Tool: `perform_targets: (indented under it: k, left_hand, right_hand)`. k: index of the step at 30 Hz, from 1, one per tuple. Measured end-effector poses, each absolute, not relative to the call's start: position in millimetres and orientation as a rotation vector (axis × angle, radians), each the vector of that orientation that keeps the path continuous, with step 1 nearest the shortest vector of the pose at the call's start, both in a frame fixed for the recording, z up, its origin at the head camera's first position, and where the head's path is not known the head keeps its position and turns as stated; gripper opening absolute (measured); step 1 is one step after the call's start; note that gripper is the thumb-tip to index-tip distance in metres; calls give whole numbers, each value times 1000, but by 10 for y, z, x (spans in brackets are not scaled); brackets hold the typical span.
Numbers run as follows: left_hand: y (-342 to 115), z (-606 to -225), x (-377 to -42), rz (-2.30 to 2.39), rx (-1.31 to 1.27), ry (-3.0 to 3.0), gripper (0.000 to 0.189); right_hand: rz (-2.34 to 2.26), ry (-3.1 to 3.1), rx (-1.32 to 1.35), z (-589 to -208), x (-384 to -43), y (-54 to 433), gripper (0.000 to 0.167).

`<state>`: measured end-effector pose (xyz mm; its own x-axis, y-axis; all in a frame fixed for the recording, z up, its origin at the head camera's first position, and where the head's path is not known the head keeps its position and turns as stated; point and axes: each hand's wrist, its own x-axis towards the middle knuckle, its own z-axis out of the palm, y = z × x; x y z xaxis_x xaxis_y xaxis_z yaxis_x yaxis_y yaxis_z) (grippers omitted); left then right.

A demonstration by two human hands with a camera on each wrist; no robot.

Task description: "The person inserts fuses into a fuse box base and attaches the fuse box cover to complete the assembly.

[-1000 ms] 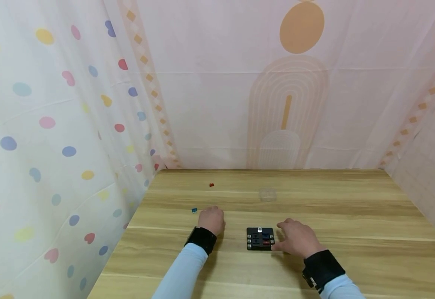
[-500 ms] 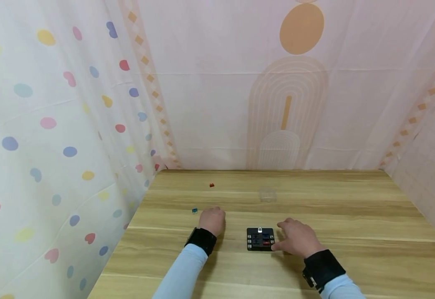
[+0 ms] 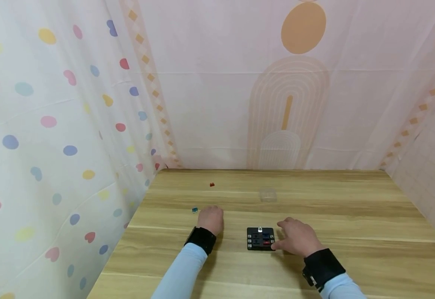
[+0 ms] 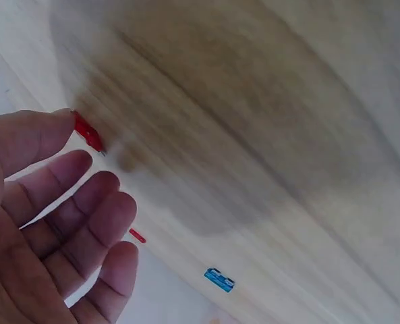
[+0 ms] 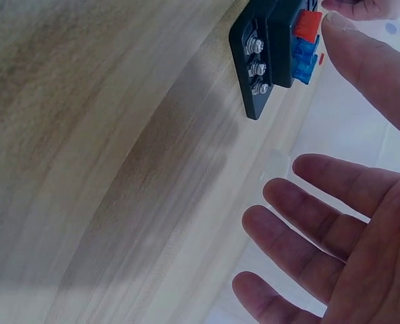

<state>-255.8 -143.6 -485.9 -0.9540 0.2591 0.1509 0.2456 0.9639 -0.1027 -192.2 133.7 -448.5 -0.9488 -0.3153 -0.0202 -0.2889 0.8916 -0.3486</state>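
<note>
In the left wrist view, my left hand (image 4: 58,202) holds a small red blade fuse (image 4: 88,133) between the thumb tip and the index fingertip. Its other fingers are loosely bent. The head view shows only the back of this hand (image 3: 211,220), so the fuse is hidden there. A black fuse block (image 3: 260,238) with silver screw terminals lies between the hands. In the right wrist view, a red fuse (image 5: 308,26) and a blue fuse (image 5: 305,59) sit in it. My right hand (image 3: 297,236) is spread beside the block, thumb tip right at its near right corner.
A loose blue fuse (image 3: 194,210) lies just left of the left hand. Farther back on the wooden table (image 3: 352,216) is another red fuse (image 3: 211,185). A clear plastic cover (image 3: 267,195) lies behind the block. Patterned curtains (image 3: 210,104) hang behind and at the sides.
</note>
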Motion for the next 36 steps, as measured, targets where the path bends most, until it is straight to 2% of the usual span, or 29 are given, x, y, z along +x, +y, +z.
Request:
perform_targets:
  k: [12, 24, 36]
  left_hand:
    - [-1428, -4854, -2557, 112, -496, -2940, 11]
    - [-1419, -4843, -2537, 72, -373, -3004, 4]
    - [-1426, -4858, -2545, 21, -499, -2987, 10]
  right_hand:
    - [-515, 2969, -473, -4458, -1933, 1320, 69]
    - [-508, 2973, -465, -4459, -1928, 1309, 69]
    - [-496, 2975, -469, -4475, -1942, 1316, 67]
